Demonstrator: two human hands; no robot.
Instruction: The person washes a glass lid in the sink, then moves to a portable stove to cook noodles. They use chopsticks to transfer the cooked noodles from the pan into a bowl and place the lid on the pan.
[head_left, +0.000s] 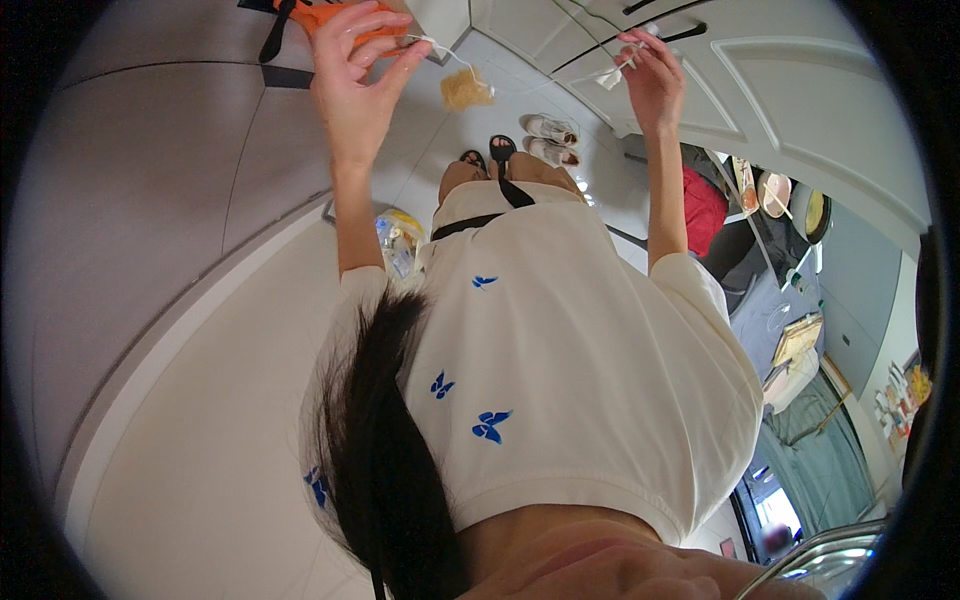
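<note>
My left hand (360, 82) is raised at the upper left and pinches a thin white cord (457, 58) between thumb and fingertip. At the upper right, my right hand (654, 86) grips another stretch of the cord, with a small white piece (609, 78) at its fingers. The cord sags between the hands. At its low part is a tan, sponge-like piece (466, 90), apparently hanging from it. Partly behind my left hand is an orange object (322, 16) with a black strap-like part (276, 34); my fingers hide some of it.
White cabinet doors (810, 90) with black handles (686, 33) stand at the right, with green cords (585, 26) near them. Light sneakers (551, 141) lie on the tiled floor (420, 142). A plastic bag (397, 240) is by my left side; red cloth (703, 210) by my right.
</note>
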